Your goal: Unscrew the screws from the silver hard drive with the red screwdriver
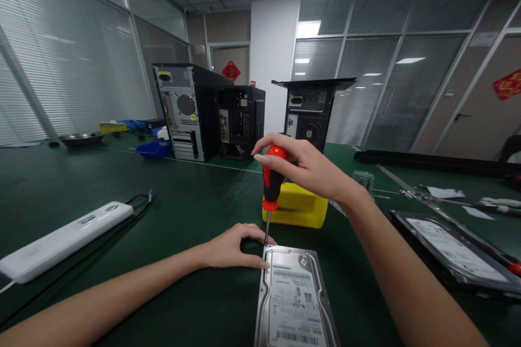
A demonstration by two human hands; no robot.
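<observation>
The right hand (301, 165) is clamped around the top of the red-and-black handle of a screwdriver (272, 187). The tool stands nearly upright, its thin shaft running down to the far-left corner of a hard drive (293, 298). The hard drive lies flat, label side up, at the near edge of the green counter (195, 195), roughly central in the view.

The left hand (232, 246) rests on the counter with fingers curled together. Its fingertips touch the far-left corner of the hard drive, just beside the screwdriver shaft. It grips nothing.

A yellow bin (299, 209) sits on the counter just behind the screwdriver. A second hard drive (451, 252) lies on a dark tray toward the right edge of the counter, well apart from the first. A white power strip (61, 238) with a black cable lies toward the left edge.

At the far side of the counter stand three computer towers: a closed tower (183, 111), an open tower (242, 122) beside it, and a third tower (309, 111) to their right. A blue bin (154, 149) sits near the closed tower. A metal bowl (81, 138) rests at the far-left corner.
</observation>
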